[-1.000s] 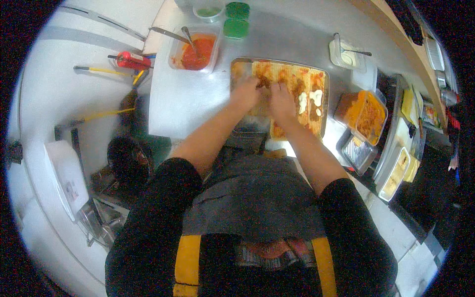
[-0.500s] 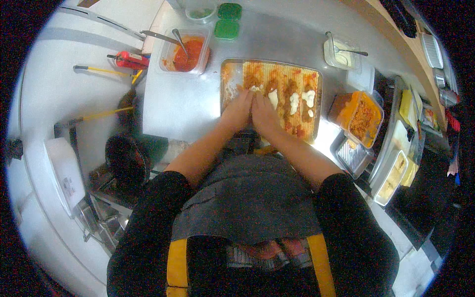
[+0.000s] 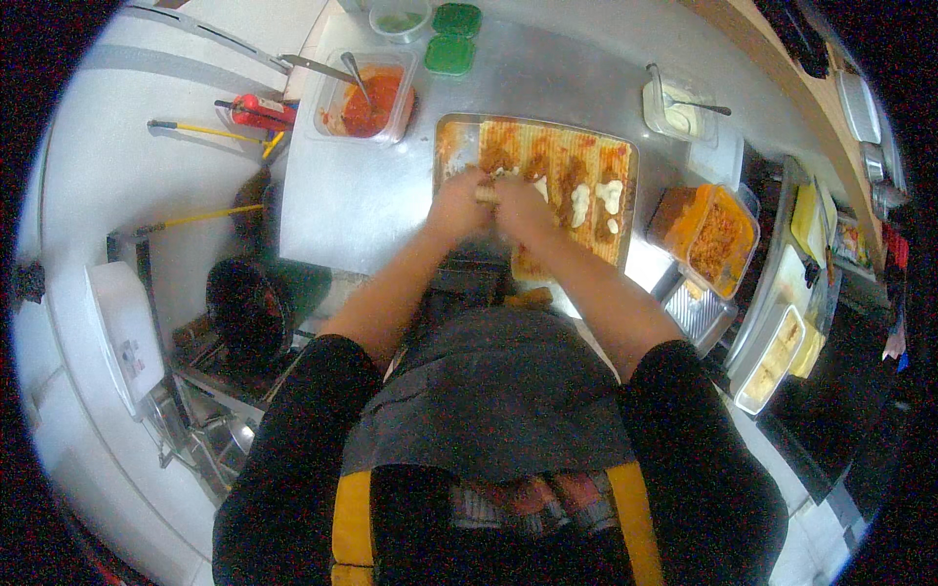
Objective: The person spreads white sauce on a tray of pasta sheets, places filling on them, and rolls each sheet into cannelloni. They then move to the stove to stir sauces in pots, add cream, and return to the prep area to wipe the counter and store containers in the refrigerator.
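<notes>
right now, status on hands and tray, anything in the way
Left hand, right hand close together over tray, pale piece between. Ribbed sheet in tray, white dollops on top. Hands hide part of it.

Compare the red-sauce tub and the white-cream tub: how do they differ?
The red-sauce tub holds red sauce, the white-cream tub white cream. The red-sauce tub looks larger than the white-cream tub. The red-sauce tub sits left of the tray, the white-cream tub right of it. Both are uncovered, with a utensil in each.
</notes>
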Tool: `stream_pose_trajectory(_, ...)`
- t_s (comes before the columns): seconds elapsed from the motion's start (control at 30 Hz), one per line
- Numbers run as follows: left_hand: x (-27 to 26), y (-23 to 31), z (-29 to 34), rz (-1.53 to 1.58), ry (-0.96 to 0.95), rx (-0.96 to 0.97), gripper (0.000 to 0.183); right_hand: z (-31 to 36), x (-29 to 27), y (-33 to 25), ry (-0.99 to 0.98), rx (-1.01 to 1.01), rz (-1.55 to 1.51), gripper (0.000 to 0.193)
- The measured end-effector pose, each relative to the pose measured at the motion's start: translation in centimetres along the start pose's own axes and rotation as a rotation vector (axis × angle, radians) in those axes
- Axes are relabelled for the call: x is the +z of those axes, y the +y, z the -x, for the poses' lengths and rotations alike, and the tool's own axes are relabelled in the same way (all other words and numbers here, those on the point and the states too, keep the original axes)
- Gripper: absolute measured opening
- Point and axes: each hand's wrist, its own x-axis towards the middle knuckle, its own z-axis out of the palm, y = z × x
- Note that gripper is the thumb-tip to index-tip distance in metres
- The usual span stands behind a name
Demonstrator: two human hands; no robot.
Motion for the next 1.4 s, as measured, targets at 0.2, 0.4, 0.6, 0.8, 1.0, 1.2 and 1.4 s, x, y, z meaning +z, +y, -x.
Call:
stream_pose_trajectory(0.2,0.1,-1.9,-2.7,0.281,-0.078,-0.232,0.032,-3.9,-1.3,2.0,-0.168,0.190,-0.120,0.031)
stream_pose_trajectory(0.4,0.8,-3.7,-5.4,0.394,-0.145,-0.254,0.039,-6.9,-1.8,3.6,-0.320,0.174,-0.016,0.031)
stream_pose_trajectory(0.6,-1.4,-2.5,-7.9,0.331,-0.130,-0.352,0.043,-8.8,-3.5,3.9,-0.181,0.229,-0.058,0.032)
stream_pose_trajectory(0.8,-1.5,-2.5,-7.6,0.165,-0.026,-0.281,0.044,-5.8,-3.8,2.2,-0.035,0.264,-0.075,0.036)
stream_pose_trajectory(1.0,-0.7,-1.1,-3.5,0.124,0.135,-0.414,0.038,-0.5,0.4,0.3,0.178,-0.217,0.253,0.048)
stream_pose_trajectory(1.2,-0.2,1.6,-1.0,0.429,0.138,-0.382,0.033,-1.2,2.4,1.0,0.274,-0.289,0.402,0.055)
stream_pose_trajectory(1.4,0.6,1.2,-1.5,0.017,0.234,-0.085,0.052,-2.3,2.3,1.2,0.224,-0.234,0.400,0.055)
